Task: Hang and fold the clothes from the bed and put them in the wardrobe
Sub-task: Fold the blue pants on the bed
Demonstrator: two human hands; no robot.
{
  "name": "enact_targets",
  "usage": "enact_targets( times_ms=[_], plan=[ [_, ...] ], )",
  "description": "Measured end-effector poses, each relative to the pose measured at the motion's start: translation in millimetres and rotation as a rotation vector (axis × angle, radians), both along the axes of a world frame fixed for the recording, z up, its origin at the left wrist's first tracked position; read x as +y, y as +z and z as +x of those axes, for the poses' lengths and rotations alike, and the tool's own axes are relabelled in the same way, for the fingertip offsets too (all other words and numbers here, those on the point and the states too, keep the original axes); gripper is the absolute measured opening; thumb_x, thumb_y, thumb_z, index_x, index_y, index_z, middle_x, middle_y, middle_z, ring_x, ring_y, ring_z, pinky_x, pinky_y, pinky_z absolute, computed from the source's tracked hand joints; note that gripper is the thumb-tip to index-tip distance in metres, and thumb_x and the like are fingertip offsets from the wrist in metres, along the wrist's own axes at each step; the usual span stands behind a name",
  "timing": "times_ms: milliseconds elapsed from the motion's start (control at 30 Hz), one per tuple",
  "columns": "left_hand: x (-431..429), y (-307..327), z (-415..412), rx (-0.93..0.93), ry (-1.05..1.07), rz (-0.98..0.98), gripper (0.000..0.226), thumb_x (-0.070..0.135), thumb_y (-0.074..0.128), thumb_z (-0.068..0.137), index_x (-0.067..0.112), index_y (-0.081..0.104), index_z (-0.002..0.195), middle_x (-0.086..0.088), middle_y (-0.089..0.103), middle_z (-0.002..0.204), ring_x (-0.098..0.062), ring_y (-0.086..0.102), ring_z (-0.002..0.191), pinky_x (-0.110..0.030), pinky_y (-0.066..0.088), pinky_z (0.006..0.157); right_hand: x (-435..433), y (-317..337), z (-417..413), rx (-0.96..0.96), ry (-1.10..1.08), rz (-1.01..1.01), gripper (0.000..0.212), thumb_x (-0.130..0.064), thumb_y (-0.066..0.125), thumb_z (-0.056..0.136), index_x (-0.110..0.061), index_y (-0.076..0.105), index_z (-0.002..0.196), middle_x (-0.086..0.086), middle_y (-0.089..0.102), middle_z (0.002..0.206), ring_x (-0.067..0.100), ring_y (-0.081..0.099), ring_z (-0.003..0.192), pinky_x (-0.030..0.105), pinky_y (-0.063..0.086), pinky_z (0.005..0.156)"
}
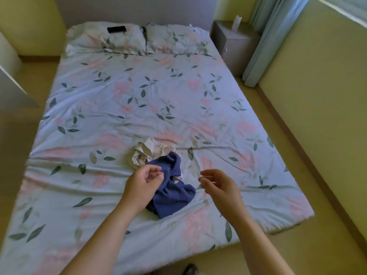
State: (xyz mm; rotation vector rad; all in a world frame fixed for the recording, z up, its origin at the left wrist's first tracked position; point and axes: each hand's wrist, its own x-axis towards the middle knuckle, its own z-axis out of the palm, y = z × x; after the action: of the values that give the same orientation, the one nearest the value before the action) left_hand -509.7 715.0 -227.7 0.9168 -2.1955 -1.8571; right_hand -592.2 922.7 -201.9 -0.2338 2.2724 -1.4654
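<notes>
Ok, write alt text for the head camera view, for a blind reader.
A left hand and a right hand hover, fingers loosely curled and empty, near a crumpled blue garment and a cream garment touching it on a floral bed. Two pillows lie at the far end, a dark object on one.

Two garments point(170, 192) point(148, 150), two pillows point(107, 39) point(176, 39), perhaps one phone point(116, 29).

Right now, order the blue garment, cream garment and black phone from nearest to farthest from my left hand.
1. Blue garment, right beside the left hand.
2. Cream garment, just beyond, mid-bed.
3. Black phone, far off on the left pillow.
</notes>
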Motion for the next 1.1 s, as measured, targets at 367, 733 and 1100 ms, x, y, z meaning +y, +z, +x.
enact_targets(
  times_ms=[367, 733, 1100],
  plan=[
    [8.9, -98.1, -9.7, -0.300, 0.150, -0.055, 0.016, 0.013, 0.066, 0.086, 0.016, 0.065, 0.102, 0.000, 0.068, 0.093, -0.012, 0.063, 0.086, -0.015, 0.043, 0.067, -19.2, -79.4, -50.4, -0.131, 0.216, 0.228, 0.016, -0.021, 0.057, 0.094, -0.025, 0.062, 0.109, -0.006, 0.066, 0.094, 0.006, 0.062, 0.079, 0.013, 0.044, 0.057],
    [58.7, -167.2, -58.9, -0.443, 0.242, -0.099, 0.016, 0.013, 0.067, 0.086, 0.015, 0.062, 0.101, 0.002, 0.061, 0.098, -0.016, 0.062, 0.087, -0.021, 0.042, 0.072, 5.1, -154.9, -114.2, -0.222, 0.458, 0.398, 0.018, -0.014, 0.053, 0.090, 0.000, 0.062, 0.094, 0.018, 0.054, 0.076, 0.015, 0.043, 0.064, 0.026, 0.035, 0.054],
    [26.5, -269.0, -59.3, -0.553, 0.297, -0.089, 0.032, 0.017, 0.069, 0.086, 0.010, 0.059, 0.116, 0.001, 0.055, 0.111, -0.021, 0.060, 0.094, -0.026, 0.042, 0.078, -64.6, -273.4, -125.4, -0.266, 0.535, 0.496, 0.016, -0.011, 0.052, 0.092, -0.019, 0.066, 0.095, 0.003, 0.062, 0.087, 0.023, 0.058, 0.082, 0.028, 0.043, 0.068]
  ],
)
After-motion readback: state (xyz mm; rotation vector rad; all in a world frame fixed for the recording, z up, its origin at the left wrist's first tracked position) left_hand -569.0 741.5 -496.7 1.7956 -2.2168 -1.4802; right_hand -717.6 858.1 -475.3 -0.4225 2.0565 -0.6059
